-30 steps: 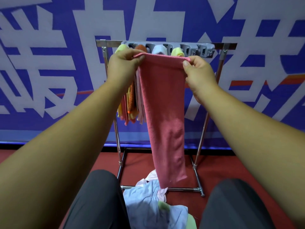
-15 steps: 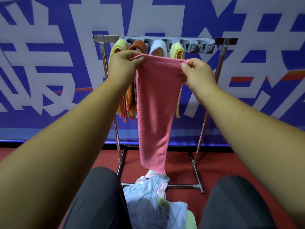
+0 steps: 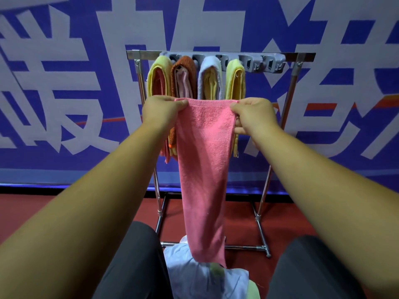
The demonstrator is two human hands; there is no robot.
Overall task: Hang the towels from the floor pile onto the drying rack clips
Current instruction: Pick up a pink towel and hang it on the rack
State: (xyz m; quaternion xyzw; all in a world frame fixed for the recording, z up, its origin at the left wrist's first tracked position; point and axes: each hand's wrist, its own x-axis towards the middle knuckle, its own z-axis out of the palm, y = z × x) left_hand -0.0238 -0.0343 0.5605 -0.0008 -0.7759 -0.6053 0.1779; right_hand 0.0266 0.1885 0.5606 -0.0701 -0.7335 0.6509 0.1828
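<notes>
A pink towel (image 3: 204,169) hangs long and narrow in front of the metal drying rack (image 3: 289,89). My left hand (image 3: 163,111) pinches its top left corner and my right hand (image 3: 252,114) pinches its top right corner. The top edge is stretched level, well below the grey clip bar (image 3: 254,61). Several folded towels, yellow (image 3: 158,78), rust-orange (image 3: 183,76), pale blue (image 3: 209,76) and yellow-green (image 3: 235,80), hang from clips at the bar's left. The clips to the right hold nothing. The pink towel's bottom end rests on the pale blue floor pile (image 3: 194,275).
A blue banner with big white characters (image 3: 64,104) stands right behind the rack. The floor is red (image 3: 241,223). My knees in dark trousers (image 3: 133,262) flank the pile, close to the rack's base bar (image 3: 244,247).
Both hands have dropped with the pink towel, from level with the clip bar to well below it. The towel's lower end now touches the floor pile. The view has tilted up.
</notes>
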